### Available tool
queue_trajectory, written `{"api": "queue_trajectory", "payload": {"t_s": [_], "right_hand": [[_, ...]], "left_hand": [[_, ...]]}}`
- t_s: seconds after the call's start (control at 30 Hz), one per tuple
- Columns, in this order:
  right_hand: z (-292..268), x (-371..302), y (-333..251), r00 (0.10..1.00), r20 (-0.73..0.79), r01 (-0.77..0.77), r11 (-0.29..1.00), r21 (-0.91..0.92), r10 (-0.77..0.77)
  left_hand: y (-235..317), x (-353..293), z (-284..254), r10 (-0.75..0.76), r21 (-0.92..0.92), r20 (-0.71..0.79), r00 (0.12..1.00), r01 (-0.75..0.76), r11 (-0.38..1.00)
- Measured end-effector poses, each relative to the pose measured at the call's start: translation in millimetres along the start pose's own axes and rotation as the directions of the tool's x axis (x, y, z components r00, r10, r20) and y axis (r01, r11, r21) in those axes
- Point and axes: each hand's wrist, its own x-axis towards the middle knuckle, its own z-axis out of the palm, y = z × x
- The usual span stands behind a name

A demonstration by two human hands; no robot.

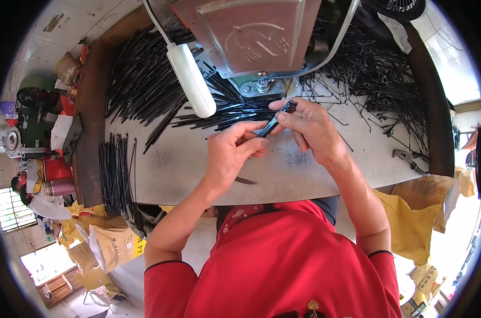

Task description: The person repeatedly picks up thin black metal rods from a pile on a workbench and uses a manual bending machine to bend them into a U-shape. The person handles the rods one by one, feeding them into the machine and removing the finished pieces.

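My left hand (234,152) and my right hand (310,127) meet in front of a machine, over the near half of the table. Between them, slanting up to the right, is a small bundle of short, shiny black rods (272,125). Left thumb and fingers pinch its lower end; the right thumb and fingers close round its upper end. How many pieces it has is hard to make out. Just beyond, loose black rods (227,114) lie across the table below the machine's metal base (261,87).
The machine's reddish cover (251,37) and a white tube lamp (191,79) overhang the table (182,175). Black rods (145,74) pile up at left, with thinner rods (115,175) nearer. Tangled black wire pieces (378,69) and pliers (412,160) lie at right.
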Motion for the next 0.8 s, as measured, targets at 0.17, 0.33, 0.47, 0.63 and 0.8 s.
{"api": "queue_trajectory", "payload": {"t_s": [0.17, 0.33, 0.47, 0.63, 0.8], "right_hand": [[9.7, -8.4, 11.0, 0.989, -0.145, 0.053, 0.995, 0.083, -0.041], [13.5, -10.1, 19.3, 0.974, -0.217, 0.107, 0.981, 0.159, -0.070], [6.6, -10.6, 21.6, 0.984, -0.173, 0.068, 0.991, 0.113, -0.048], [12.6, -18.2, 18.2, 0.970, -0.234, 0.083, 0.994, 0.067, -0.065], [7.7, -17.3, 19.2, 0.972, -0.224, 0.104, 0.987, 0.124, -0.074]], "left_hand": [[0.7, 6.4, -4.9, 0.016, -0.031, 0.013, 1.000, -0.015, 0.999], [1.0, 11.3, -8.3, -0.023, -0.114, 0.063, 0.998, 0.030, 0.993], [0.9, 12.3, -8.3, -0.121, -0.250, 0.094, 0.988, 0.141, 0.958], [-12.5, 16.3, -8.1, -0.019, -0.145, 0.079, 0.997, 0.031, 0.989], [2.3, 11.5, -6.7, -0.156, -0.289, 0.185, 0.970, 0.205, 0.935]]}}
